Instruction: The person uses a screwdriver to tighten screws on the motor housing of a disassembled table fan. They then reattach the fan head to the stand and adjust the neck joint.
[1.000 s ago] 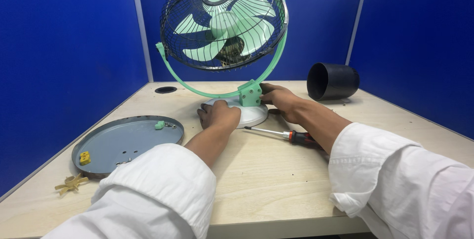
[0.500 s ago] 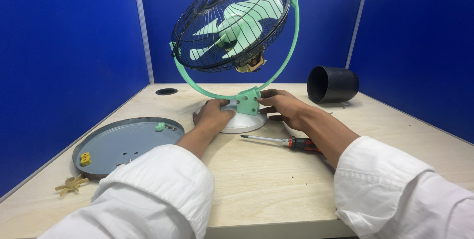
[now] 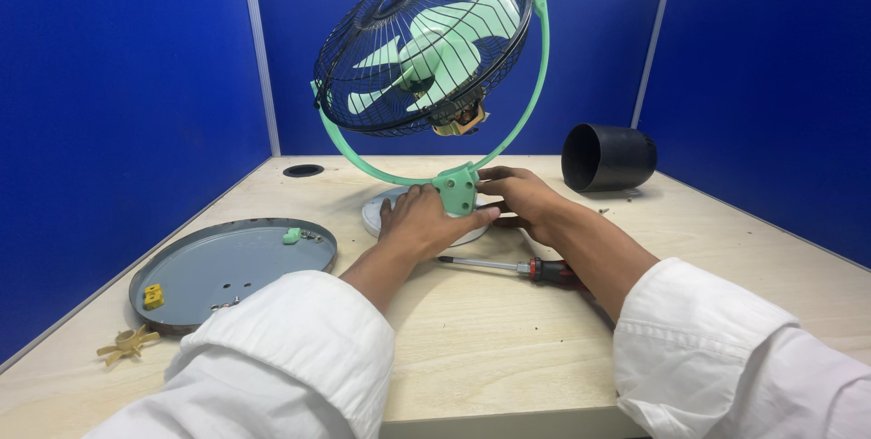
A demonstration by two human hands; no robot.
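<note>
Blue partition walls (image 3: 118,112) close in a pale wooden desk (image 3: 481,339) on three sides, with a grey strip at each corner joint. At the far left edge of the desk lies a small tan propeller-shaped plastic piece (image 3: 127,343), and just beside it a round grey metal base plate (image 3: 227,262) rests flat, holding a little yellow block (image 3: 153,295) near its left rim and a small green clip (image 3: 291,236) near its far rim. A dark cable hole (image 3: 302,170) sits in the desk further back. The left hand (image 3: 426,221) — arm stretched forward in a rolled white sleeve (image 3: 281,357) — lies palm down on the fan's round white foot (image 3: 376,212), fingers spread and resting against the green bracket (image 3: 456,190) rather than closed round anything. Above it the table fan (image 3: 426,44) tilts back in its curved green yoke (image 3: 535,85), black wire cage around pale green blades, standing at the middle of the desk. The right hand (image 3: 519,196) comes in from the other side, fingers curled against the same bracket; whether it truly pinches it I cannot tell. A red-and-black-handled screwdriver (image 3: 522,267) lies on the desk just beneath the right forearm. Further right, well apart, a black cylindrical housing (image 3: 606,157) lies on its side.
</note>
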